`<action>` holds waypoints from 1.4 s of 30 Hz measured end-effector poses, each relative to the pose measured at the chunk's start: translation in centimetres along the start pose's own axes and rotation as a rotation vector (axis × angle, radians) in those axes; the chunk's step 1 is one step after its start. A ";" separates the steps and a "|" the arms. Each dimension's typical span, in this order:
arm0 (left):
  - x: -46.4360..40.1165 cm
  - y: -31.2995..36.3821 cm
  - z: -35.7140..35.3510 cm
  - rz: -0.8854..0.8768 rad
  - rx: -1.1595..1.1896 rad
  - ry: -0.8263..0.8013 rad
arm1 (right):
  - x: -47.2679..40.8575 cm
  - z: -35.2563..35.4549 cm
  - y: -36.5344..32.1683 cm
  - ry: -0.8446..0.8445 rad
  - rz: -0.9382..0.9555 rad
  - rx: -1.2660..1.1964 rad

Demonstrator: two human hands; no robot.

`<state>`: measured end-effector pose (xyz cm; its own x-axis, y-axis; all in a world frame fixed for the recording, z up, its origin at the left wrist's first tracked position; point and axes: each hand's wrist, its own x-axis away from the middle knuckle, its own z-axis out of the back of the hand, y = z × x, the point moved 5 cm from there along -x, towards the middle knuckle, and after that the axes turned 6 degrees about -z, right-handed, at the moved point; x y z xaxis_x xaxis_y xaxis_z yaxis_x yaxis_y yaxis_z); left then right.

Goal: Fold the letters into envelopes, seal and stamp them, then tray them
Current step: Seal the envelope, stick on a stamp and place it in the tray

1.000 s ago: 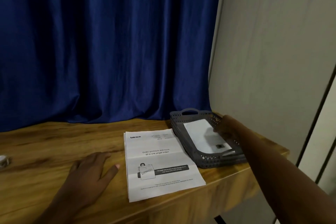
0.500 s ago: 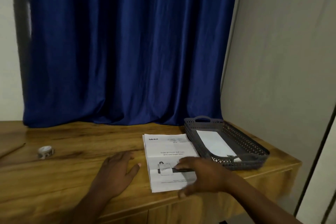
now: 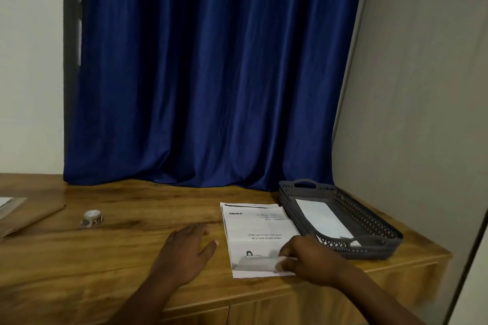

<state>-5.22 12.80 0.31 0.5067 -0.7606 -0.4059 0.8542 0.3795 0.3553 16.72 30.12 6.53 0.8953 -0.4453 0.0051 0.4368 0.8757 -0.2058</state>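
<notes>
A stack of printed white letters (image 3: pixel 257 227) lies on the wooden table (image 3: pixel 111 253), just left of a dark grey perforated tray (image 3: pixel 375 221). A white envelope (image 3: pixel 320 215) lies flat inside the tray. My right hand (image 3: pixel 311 258) pinches the near edge of the top letter and curls it upward. My left hand (image 3: pixel 184 250) rests flat on the table beside the stack, fingers relaxed. A small roll of stamps (image 3: pixel 92 217) sits further left on the table.
Brown envelopes (image 3: pixel 23 215) lie at the table's far left edge. A blue curtain (image 3: pixel 211 74) hangs behind the table and a beige wall panel (image 3: pixel 412 113) stands close to the right of the tray.
My right hand left the tray, came down onto the letters and now lifts the near edge of the top sheet. The left hand stayed put on the table.
</notes>
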 end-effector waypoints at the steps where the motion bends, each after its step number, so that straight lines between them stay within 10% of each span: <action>1: 0.0 0.1 0.1 0.004 -0.004 0.001 | -0.3 -0.1 -0.1 0.038 -0.026 0.029; 16: 0.5 0.7 1.4 0.028 0.083 0.094 | -2.5 0.0 -0.2 0.052 -0.071 -0.083; 24: 2.6 -0.3 4.2 0.211 0.731 0.362 | -3.5 2.4 -8.3 0.291 -0.014 -0.075; 31: 6.7 -3.8 7.7 0.555 1.176 0.266 | -7.3 -0.1 -20.1 0.187 0.062 -0.234; 42: 13.3 -12.0 16.9 0.726 0.639 0.406 | -8.6 -7.5 -32.7 -0.174 0.146 -0.818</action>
<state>-10.72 -10.82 4.84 0.9749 -0.1830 -0.1271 0.1689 0.2352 0.9572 -5.89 3.95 5.86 0.9679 -0.2442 0.0602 0.1749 0.4813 -0.8589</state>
